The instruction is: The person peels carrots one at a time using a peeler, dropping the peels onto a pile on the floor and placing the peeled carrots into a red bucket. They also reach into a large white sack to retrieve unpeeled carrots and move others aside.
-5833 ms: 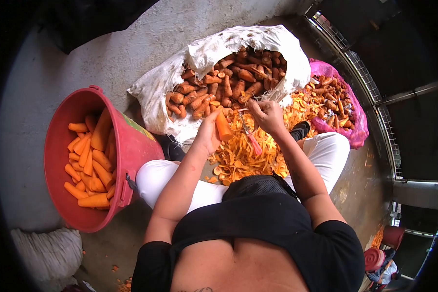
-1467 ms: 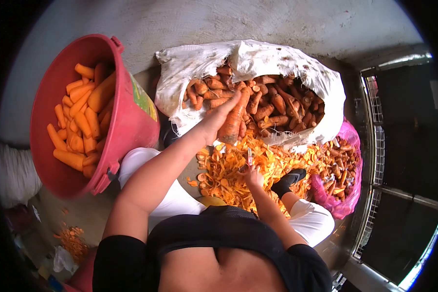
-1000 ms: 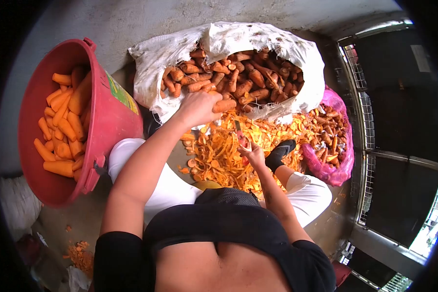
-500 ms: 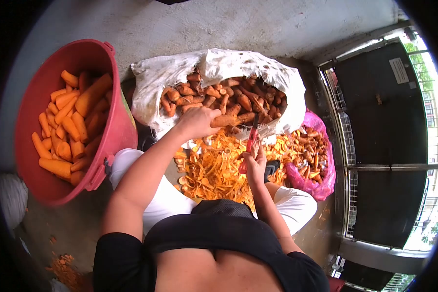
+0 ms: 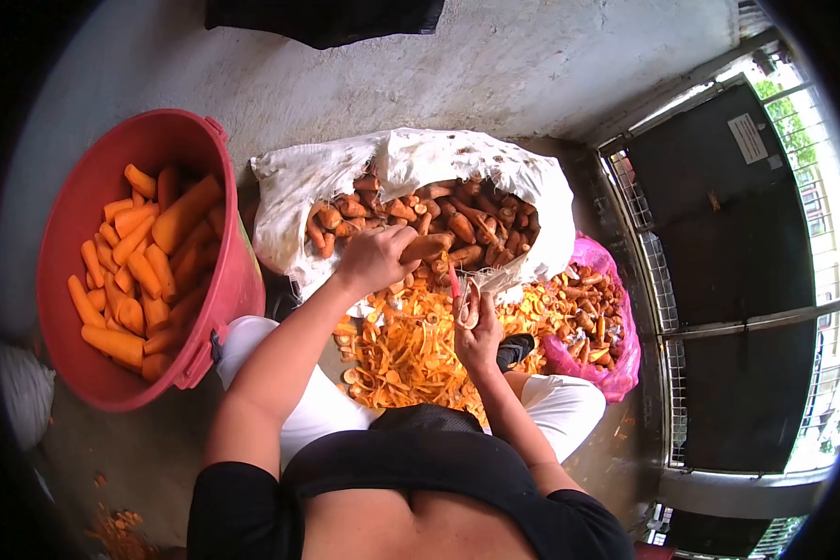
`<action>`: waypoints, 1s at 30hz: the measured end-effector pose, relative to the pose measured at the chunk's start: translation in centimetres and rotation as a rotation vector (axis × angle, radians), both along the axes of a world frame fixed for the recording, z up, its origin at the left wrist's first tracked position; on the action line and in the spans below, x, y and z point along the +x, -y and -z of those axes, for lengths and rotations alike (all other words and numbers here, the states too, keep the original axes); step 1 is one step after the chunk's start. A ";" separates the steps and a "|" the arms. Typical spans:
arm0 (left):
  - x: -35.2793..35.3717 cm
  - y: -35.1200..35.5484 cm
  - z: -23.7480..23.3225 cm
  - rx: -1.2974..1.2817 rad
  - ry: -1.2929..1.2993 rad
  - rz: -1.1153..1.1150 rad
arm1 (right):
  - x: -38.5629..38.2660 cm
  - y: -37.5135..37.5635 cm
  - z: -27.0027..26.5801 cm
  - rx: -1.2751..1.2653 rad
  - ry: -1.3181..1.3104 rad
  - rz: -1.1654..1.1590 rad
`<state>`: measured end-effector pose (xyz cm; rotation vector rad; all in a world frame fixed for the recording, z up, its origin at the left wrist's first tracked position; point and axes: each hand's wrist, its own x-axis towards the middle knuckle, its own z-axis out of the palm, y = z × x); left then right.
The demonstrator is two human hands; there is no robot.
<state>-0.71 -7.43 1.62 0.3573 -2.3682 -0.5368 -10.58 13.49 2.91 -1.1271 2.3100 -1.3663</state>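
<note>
Carrot (image 5: 427, 246), dull brownish-orange, stout and unpeeled, sits gripped in the left hand (image 5: 378, 258), one end jutting past the fingers. Its long axis lies crosswise, the exposed end pointing toward the right-hand side and tilted slightly away from the body. Just below that end, the right hand (image 5: 479, 331) is closed around a slim red-handled tool (image 5: 455, 280). Far to the right of that hand, a white rectangular paper notice (image 5: 747, 139) bears print too small to read.

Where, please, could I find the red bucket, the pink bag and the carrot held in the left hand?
Red bucket (image 5: 240, 303): head view, on its outer wall.
Pink bag (image 5: 583, 375): head view, on its near edge.
Held carrot (image 5: 427, 246): head view, on its exposed side.
</note>
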 end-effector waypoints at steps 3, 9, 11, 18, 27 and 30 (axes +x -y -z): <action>0.0 -0.1 -0.2 -0.023 -0.028 -0.008 | 0.4 0.1 -1.0 0.040 -0.042 0.017; 0.0 -0.3 -0.2 -0.043 -0.045 -0.026 | 0.0 0.0 -0.5 0.023 -0.008 0.001; 0.3 -0.4 -0.8 -0.011 -0.001 -0.011 | 0.0 -0.1 -0.6 0.006 0.020 -0.002; 0.5 -0.5 -0.8 -0.067 -0.046 -0.030 | -0.1 0.2 -1.5 -0.025 0.103 -0.085; 1.3 -1.5 -3.5 0.287 -0.311 -0.148 | -5.7 -6.2 9.5 0.557 -0.203 0.192; 2.1 -1.5 -4.3 0.644 -0.357 -0.044 | -6.1 -10.8 13.6 0.636 -0.040 0.288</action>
